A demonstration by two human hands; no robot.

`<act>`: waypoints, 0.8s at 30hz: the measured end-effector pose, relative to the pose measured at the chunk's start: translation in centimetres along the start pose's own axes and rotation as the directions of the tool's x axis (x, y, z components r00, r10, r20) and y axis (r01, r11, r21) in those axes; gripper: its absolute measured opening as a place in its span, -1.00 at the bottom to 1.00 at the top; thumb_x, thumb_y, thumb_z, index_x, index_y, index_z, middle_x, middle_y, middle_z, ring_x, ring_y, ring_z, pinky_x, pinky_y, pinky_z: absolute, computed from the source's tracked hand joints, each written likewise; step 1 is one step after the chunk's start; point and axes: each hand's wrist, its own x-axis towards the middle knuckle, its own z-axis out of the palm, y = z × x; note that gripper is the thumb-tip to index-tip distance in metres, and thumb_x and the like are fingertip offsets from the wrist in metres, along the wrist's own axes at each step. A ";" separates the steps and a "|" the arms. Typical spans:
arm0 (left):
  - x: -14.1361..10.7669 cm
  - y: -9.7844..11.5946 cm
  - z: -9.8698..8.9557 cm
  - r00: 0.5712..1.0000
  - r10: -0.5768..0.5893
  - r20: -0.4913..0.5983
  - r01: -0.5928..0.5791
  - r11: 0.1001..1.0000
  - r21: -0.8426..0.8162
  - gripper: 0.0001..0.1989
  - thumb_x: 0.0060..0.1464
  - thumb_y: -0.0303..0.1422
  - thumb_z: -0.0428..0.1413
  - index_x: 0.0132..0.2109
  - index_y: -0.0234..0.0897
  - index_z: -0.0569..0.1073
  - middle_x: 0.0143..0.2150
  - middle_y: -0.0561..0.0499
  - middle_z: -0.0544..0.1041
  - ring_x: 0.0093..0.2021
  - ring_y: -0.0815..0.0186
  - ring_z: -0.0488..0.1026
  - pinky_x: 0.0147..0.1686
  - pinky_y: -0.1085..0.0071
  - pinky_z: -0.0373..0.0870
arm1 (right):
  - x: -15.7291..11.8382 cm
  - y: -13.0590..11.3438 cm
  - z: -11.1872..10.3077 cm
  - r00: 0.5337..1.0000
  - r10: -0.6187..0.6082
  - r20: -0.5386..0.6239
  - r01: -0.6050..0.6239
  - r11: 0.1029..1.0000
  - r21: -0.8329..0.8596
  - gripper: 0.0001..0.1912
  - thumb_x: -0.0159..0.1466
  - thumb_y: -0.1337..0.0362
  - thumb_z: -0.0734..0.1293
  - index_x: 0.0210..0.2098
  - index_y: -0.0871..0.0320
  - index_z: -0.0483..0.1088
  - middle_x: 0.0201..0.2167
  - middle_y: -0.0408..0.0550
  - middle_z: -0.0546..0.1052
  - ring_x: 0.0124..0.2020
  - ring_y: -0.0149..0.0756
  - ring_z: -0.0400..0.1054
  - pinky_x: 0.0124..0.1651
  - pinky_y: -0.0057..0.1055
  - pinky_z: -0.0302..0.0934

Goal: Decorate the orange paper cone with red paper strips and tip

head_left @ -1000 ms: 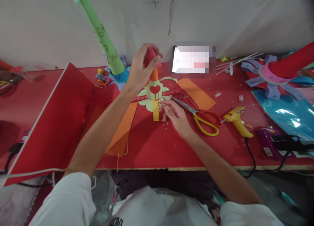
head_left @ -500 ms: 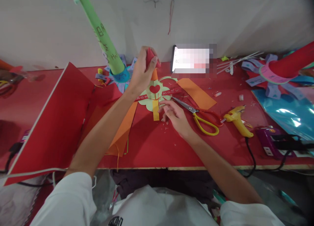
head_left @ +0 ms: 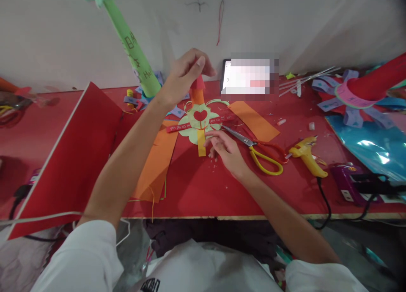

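Observation:
A small paper tower stands at the middle of the table: an orange paper tube [head_left: 197, 96] topped by a red paper cone [head_left: 198, 83]. Its base is a pale green flower-shaped paper [head_left: 187, 133] bearing a red heart [head_left: 200, 115], with a yellow paper strip [head_left: 201, 144] hanging down in front. Over the cone hovers my left hand [head_left: 187, 70], fingers loosely apart; it hides the cone's tip. My right hand [head_left: 223, 148] rests open beside the yellow strip, fingers slightly bent. Just right of it lie scissors [head_left: 250, 145] with red and yellow handles.
A yellow glue gun [head_left: 306, 154] lies at right, by a purple box [head_left: 347, 182] with cords. Orange paper [head_left: 253, 121], a lit phone [head_left: 247, 78] and a tall green paper tube [head_left: 131, 45] stand or lie around. A red board [head_left: 76, 156] leans at left.
My left hand has risen a little and loosened from the red cone, which now sits on top of the orange tube. My right hand has stayed in place.

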 end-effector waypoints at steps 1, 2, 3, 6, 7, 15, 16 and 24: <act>-0.1 -0.1 0.3 1.000 0.007 -0.012 -0.007 1.000 0.000 -0.54 0.35 0.23 0.10 -0.15 -0.04 0.50 -0.20 0.00 0.66 -0.13 0.12 0.55 -0.01 0.00 0.48 | 0.0 0.0 0.0 1.000 0.000 -0.001 0.000 1.000 0.003 -0.56 0.47 -0.17 0.33 0.06 0.04 0.45 -0.21 -0.10 0.57 -0.46 -0.43 0.36 -0.39 -0.40 0.29; -0.3 -0.2 0.7 0.999 0.017 -0.035 -0.017 1.000 -0.009 -0.53 0.36 0.23 0.09 -0.18 -0.06 0.48 -0.26 0.01 0.64 -0.19 0.14 0.55 -0.07 0.02 0.49 | 0.0 0.0 0.0 1.000 -0.001 -0.002 0.001 1.000 0.004 -0.56 0.47 -0.16 0.33 0.06 0.04 0.46 -0.21 -0.10 0.57 -0.46 -0.43 0.36 -0.39 -0.40 0.29; -0.4 -0.2 1.2 0.997 0.031 -0.066 -0.032 0.999 -0.022 -0.52 0.36 0.23 0.09 -0.21 -0.07 0.45 -0.30 0.02 0.61 -0.23 0.17 0.54 -0.13 0.05 0.49 | 0.0 -0.1 0.0 1.000 -0.003 -0.001 0.003 1.000 0.004 -0.57 0.47 -0.16 0.33 0.06 0.04 0.46 -0.21 -0.10 0.57 -0.46 -0.42 0.36 -0.39 -0.40 0.29; -0.9 -0.1 2.5 0.984 0.068 -0.163 -0.078 0.995 -0.058 -0.52 0.34 0.25 0.09 -0.22 -0.03 0.38 -0.36 0.09 0.54 -0.32 0.24 0.49 -0.19 0.08 0.49 | 0.0 -0.1 0.0 1.000 -0.003 0.001 0.003 1.000 0.001 -0.56 0.47 -0.17 0.33 0.06 0.05 0.45 -0.22 -0.10 0.58 -0.46 -0.42 0.36 -0.41 -0.41 0.29; -1.0 0.0 2.8 0.979 0.079 -0.188 -0.093 0.994 -0.064 -0.52 0.32 0.27 0.10 -0.23 -0.01 0.37 -0.37 0.10 0.52 -0.33 0.23 0.48 -0.19 0.08 0.50 | 0.0 -0.1 0.0 1.000 0.000 0.000 0.000 1.000 -0.003 -0.55 0.47 -0.17 0.33 0.06 0.05 0.45 -0.21 -0.09 0.58 -0.46 -0.42 0.36 -0.41 -0.41 0.29; -1.1 0.2 2.9 0.983 0.062 -0.174 -0.077 0.993 -0.084 -0.48 0.30 0.29 0.11 -0.27 -0.04 0.32 -0.39 0.11 0.47 -0.33 0.28 0.43 -0.10 0.13 0.51 | 0.0 -0.2 -0.1 1.000 0.008 -0.001 -0.008 1.000 -0.011 -0.54 0.47 -0.19 0.32 0.07 0.04 0.45 -0.24 -0.10 0.59 -0.46 -0.40 0.37 -0.40 -0.41 0.30; -1.1 0.1 2.6 0.986 0.061 -0.156 -0.075 0.993 -0.088 -0.48 0.29 0.30 0.11 -0.26 -0.03 0.32 -0.38 0.11 0.48 -0.33 0.28 0.41 -0.08 0.13 0.51 | 0.0 -0.2 -0.1 1.000 0.011 -0.001 -0.011 1.000 -0.011 -0.54 0.47 -0.19 0.32 0.06 0.04 0.45 -0.24 -0.10 0.59 -0.46 -0.40 0.37 -0.40 -0.41 0.30; -1.0 0.1 2.0 0.996 0.057 -0.067 -0.065 0.991 -0.118 -0.50 0.28 0.29 0.11 -0.29 0.00 0.32 -0.42 0.07 0.46 -0.29 0.20 0.47 -0.13 0.06 0.52 | 0.0 -0.2 -0.2 1.000 0.011 0.000 -0.011 1.000 -0.023 -0.53 0.46 -0.21 0.32 0.05 0.04 0.46 -0.28 -0.12 0.59 -0.46 -0.40 0.38 -0.40 -0.41 0.31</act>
